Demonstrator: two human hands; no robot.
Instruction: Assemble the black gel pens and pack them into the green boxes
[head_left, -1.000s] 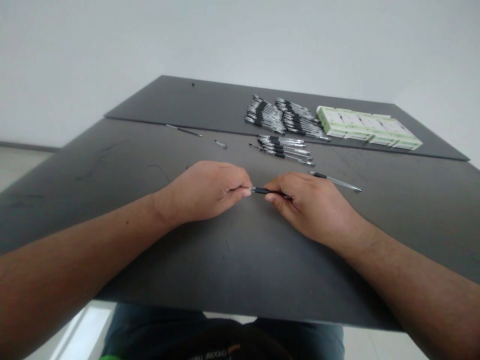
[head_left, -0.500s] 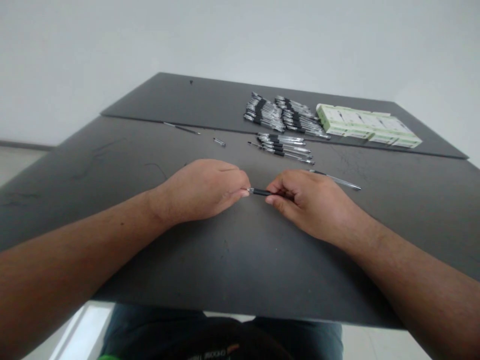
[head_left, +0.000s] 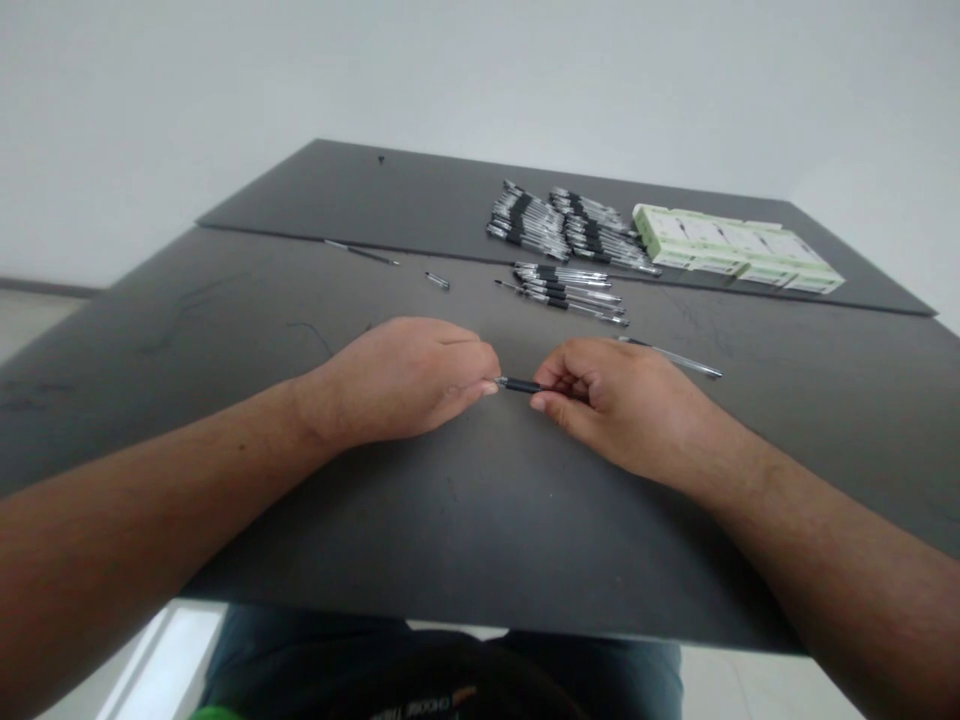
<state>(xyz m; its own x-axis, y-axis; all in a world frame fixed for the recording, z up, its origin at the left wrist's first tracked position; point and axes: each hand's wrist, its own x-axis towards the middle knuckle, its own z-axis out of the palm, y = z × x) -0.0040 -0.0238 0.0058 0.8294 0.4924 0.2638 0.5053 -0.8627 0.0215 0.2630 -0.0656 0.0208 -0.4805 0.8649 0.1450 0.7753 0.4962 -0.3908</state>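
A pen (head_left: 519, 384) with a black grip lies level between my two hands, just above the near part of the table. My left hand (head_left: 420, 375) pinches its tip end between thumb and fingers. Around the barrel behind the black grip, my right hand (head_left: 619, 400) is closed. The pen's rear end is hidden in that hand. Just beyond my right hand rests a clear pen barrel (head_left: 686, 362) with a black end. A short clear pen cap (head_left: 437, 281) lies past my left hand, and a thin ink refill (head_left: 364, 252) is farther left.
Several pens (head_left: 570, 292) lie in a small group beyond my hands. Two larger piles of pens (head_left: 529, 222) are farther back, beside a row of green-and-white boxes (head_left: 739, 248). A small black piece (head_left: 381, 159) sits at the back left of the dark table (head_left: 450, 540).
Both hands keep nearly the same hold on the pen. The view has shifted very slightly; nothing else visibly moved.
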